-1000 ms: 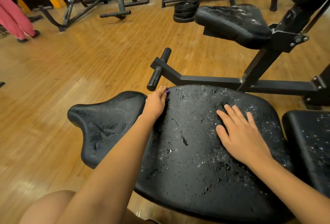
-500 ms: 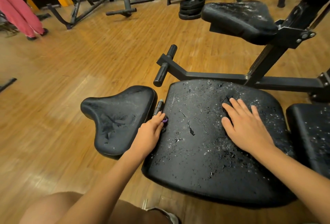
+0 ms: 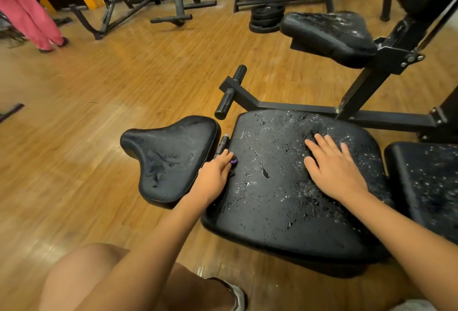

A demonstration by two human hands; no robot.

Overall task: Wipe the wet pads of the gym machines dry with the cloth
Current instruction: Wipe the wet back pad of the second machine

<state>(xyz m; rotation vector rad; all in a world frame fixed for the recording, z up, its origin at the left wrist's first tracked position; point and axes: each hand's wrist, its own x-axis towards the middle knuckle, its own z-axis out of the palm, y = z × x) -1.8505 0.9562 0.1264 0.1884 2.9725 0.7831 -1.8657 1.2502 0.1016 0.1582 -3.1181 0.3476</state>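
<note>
A: On the pad, what are the right hand's fingers doing?

B: They are lying straight and slightly spread, pressing flat among the droplets towards its far side.

A: And the left hand?

B: Its fingers are curling at the pad's left edge, seemingly pinching a small purple bit, in the gap beside the seat. A far pad, also beaded, is sitting up on the frame.

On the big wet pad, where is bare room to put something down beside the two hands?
Free: middle of the big pad, between left hand and right hand, and its near edge. The small seat pad is bare. Crowded: the gap at the left hand.
</note>
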